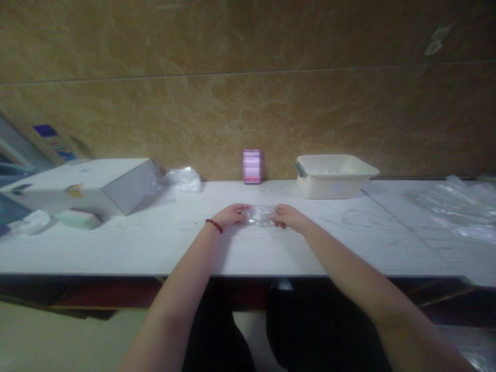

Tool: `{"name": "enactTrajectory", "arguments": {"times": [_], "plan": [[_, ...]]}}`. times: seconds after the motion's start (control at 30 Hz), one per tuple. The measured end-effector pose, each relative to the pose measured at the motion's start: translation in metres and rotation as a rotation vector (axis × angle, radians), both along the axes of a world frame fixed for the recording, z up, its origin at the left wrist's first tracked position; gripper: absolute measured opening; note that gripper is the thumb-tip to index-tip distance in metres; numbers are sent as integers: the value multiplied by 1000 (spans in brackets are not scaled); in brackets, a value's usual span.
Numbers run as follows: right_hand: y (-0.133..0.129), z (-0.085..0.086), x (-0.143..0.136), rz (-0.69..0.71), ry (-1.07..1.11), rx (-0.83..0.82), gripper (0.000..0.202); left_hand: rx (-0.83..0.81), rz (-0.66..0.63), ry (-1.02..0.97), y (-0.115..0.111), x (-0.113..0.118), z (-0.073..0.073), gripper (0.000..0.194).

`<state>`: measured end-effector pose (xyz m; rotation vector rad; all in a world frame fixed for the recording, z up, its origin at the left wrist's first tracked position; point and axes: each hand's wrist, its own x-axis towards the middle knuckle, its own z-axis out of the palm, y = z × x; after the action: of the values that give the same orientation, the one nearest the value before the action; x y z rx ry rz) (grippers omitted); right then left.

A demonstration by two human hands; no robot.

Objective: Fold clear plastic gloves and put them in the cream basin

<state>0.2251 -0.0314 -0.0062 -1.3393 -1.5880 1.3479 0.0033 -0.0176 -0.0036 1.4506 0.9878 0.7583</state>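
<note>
A small clear plastic bag (259, 215) is stretched between my two hands just over the white wood-grain table. My left hand (232, 215), with a red bead bracelet (214, 225) at the wrist, pinches its left end. At the other end, the fingers of my right hand (289, 216) are closed on the plastic. The bag looks crinkled and shiny; whether anything lies inside it I cannot tell.
Against the wall stand a phone (252, 167) and a cream plastic bin (329, 185). On the left are a white box (85, 181), a crumpled clear bag (184, 179) and a pale green block (78, 219). Clear plastic bags (461, 204) lie at the right.
</note>
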Motion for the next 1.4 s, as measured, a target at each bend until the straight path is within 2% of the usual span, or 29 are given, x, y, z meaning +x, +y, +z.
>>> {"name": "enactTrajectory", "arguments": {"times": [0.27,0.4,0.47,0.53,0.67,0.77,0.9,1.0,1.13,1.23,1.33,1.4], "plan": [[-6,8,0,-80,-104,-50,34,8,71,66,8,-5,-9,48],[-6,10,4,-123,-266,-55,34,-21,80,60,11,-6,-12,51],[-4,8,10,-162,-402,27,34,-24,82,70,11,-6,-13,50],[-1,7,16,-176,-515,194,34,-14,78,89,11,-5,-13,50],[3,4,21,-24,-581,534,41,-10,52,100,8,-3,-11,48],[5,1,18,25,-610,626,35,-30,15,103,6,-1,-10,50],[8,-2,15,-11,-627,591,21,-43,-3,96,3,-1,-6,53],[8,-1,16,-43,-621,515,18,-70,-19,93,3,-2,-6,56],[7,1,18,-85,-675,497,19,-115,-14,51,4,-3,-8,59],[8,1,19,-66,-717,508,22,-125,-14,32,5,-4,-10,60],[9,0,21,-29,-782,518,27,-110,-12,61,5,-4,-10,61],[9,0,22,-55,-822,534,31,-72,-12,119,5,-4,-10,61]]}}
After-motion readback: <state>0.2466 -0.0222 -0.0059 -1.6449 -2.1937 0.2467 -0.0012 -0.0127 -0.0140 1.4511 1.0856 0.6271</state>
